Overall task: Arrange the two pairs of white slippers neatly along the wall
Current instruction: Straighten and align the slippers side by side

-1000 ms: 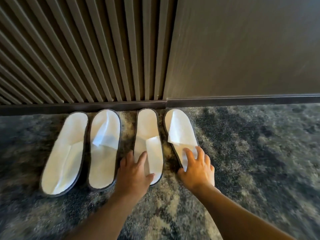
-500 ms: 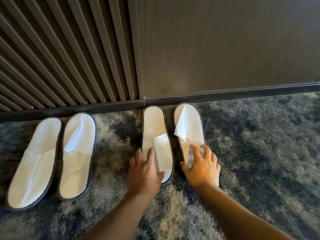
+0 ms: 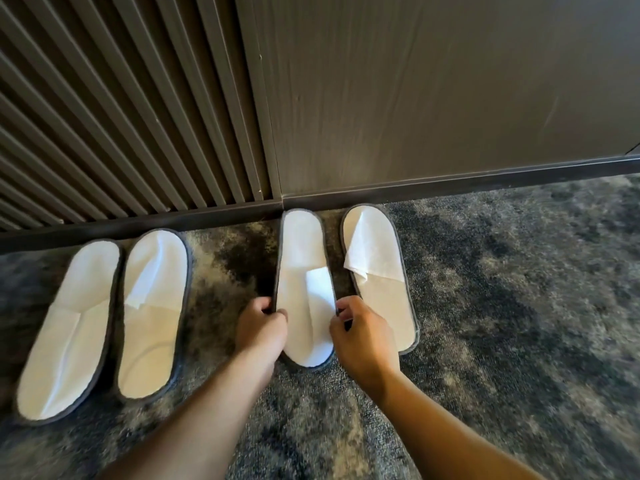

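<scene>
Two pairs of flat white slippers with dark edging lie on the carpet, one end of each toward the wall. The left pair, a far-left slipper point(image 3: 69, 327) and its neighbour point(image 3: 152, 313), lies side by side and touching. In the right pair, the inner slipper point(image 3: 304, 271) is pinched at both side edges: my left hand point(image 3: 261, 327) grips its left rim and my right hand point(image 3: 363, 337) grips its right rim. The outer right slipper point(image 3: 377, 271) lies free just to the right, its near end partly hidden by my right hand.
A dark baseboard point(image 3: 450, 178) runs along the wall, with a slatted panel point(image 3: 121, 116) on the left and a smooth panel point(image 3: 433, 81) on the right. Mottled grey carpet point(image 3: 519, 306) covers the floor. A carpet gap separates the two pairs.
The right pair has been slid away from the left pair, opening a gap. My right hand has left the outer slipper, and both hands now pinch the inner right slipper's edges.
</scene>
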